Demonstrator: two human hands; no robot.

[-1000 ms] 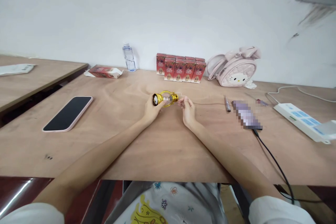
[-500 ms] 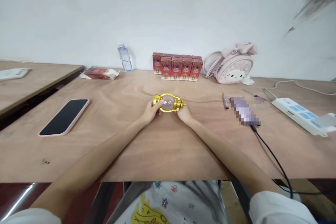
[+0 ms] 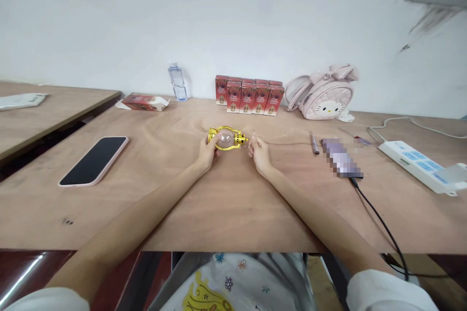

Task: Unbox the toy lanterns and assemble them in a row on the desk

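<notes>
A small gold lantern (image 3: 241,139) with a clear globe lies on its side above the table, its top pointing right. My left hand (image 3: 207,153) is closed around its base end, thumb over the globe's edge. Just right of the lantern's top, my right hand (image 3: 260,154) is closed in a pinch. Something thin and clear shows at those fingertips, too small to name. A narrow gap lies between the right fingers and the lantern's tip.
Several red boxes (image 3: 247,98) stand by the wall between a clear bottle (image 3: 178,83) and a pink bag (image 3: 326,102). An opened red box (image 3: 144,102) lies left. A phone (image 3: 95,160) is at left; a screwdriver (image 3: 314,144), second phone (image 3: 341,158) and power strip (image 3: 419,165) are right.
My right hand has come away from the lantern's top to the right, fingers now pinched. The lantern, still in my left hand, has shifted slightly left. The view has moved a little.
</notes>
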